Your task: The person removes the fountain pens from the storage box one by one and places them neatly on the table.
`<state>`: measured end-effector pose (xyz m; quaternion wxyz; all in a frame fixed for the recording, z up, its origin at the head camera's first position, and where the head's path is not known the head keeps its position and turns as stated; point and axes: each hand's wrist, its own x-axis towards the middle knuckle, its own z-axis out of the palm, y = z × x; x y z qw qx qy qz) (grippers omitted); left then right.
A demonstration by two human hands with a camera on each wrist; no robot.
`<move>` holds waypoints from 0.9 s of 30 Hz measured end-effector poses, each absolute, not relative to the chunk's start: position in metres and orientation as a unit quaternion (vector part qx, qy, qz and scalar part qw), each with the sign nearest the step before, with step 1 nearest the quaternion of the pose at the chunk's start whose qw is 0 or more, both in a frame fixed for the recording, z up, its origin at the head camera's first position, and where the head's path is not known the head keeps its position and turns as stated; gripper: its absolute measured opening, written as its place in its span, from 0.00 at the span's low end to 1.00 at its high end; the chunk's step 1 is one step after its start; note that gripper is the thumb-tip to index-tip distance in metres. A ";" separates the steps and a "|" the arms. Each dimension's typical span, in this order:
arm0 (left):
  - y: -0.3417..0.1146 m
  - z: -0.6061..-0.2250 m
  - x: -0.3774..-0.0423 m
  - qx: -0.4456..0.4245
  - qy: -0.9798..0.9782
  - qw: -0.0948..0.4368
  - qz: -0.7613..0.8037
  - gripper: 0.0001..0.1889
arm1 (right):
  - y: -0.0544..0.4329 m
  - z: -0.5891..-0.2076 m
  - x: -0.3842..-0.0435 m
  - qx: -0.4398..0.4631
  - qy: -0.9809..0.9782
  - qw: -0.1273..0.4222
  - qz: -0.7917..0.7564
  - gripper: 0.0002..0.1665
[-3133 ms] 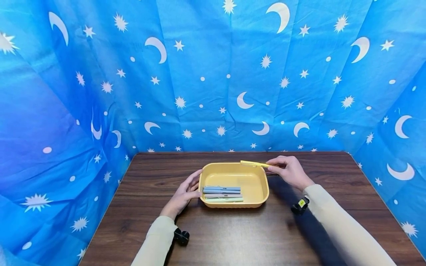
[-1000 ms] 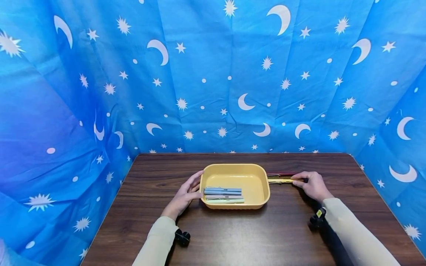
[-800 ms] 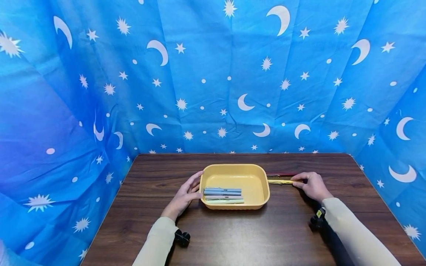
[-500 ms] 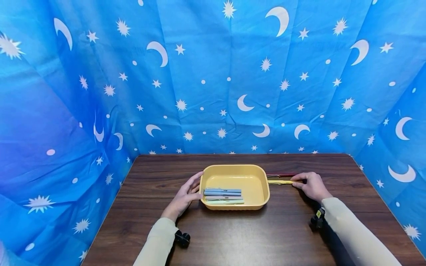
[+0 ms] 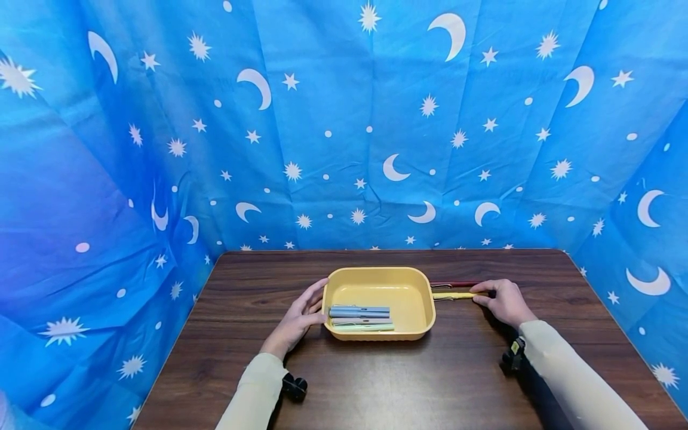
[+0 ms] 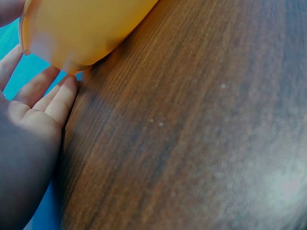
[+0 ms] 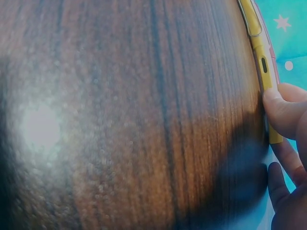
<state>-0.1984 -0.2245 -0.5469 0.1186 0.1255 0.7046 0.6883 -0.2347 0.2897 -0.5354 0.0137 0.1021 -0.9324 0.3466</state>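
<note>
A yellow rectangular tray (image 5: 378,334) stands near the middle of the table. In it, at the front left, lie several capped pens side by side, among them a blue-grey pen (image 5: 371,310) and a pale green pen (image 5: 363,327). The left hand (image 5: 294,319) holds the tray's left end, thumb and forefinger against the rim. To the right of the tray, the right hand (image 5: 504,301) pinches the far end of a yellow pen (image 5: 455,295), low at the table. Its clip and small window show in the right wrist view. A red pen (image 5: 457,283) lies just behind it.
The dark wood-grain table (image 5: 387,382) extends on all sides of the tray. Behind it and at both sides hangs a blue cloth (image 5: 344,107) with white moons and stars. A black wrist camera (image 5: 294,387) sits beneath the left sleeve.
The right hand has brought the yellow pen from above the tray's back right rim down to the table on the right. During the last second both hands are nearly still.
</note>
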 end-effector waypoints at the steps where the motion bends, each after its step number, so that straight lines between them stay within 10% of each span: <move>1: -0.225 -0.547 -0.198 0.126 0.704 0.119 0.689 0.43 | 0.290 -0.535 -0.235 0.101 -0.932 0.013 0.347 0.10; 27: -0.224 -0.548 -0.199 0.119 0.703 0.119 0.691 0.43 | 0.294 -0.537 -0.236 0.105 -0.933 0.009 0.344 0.10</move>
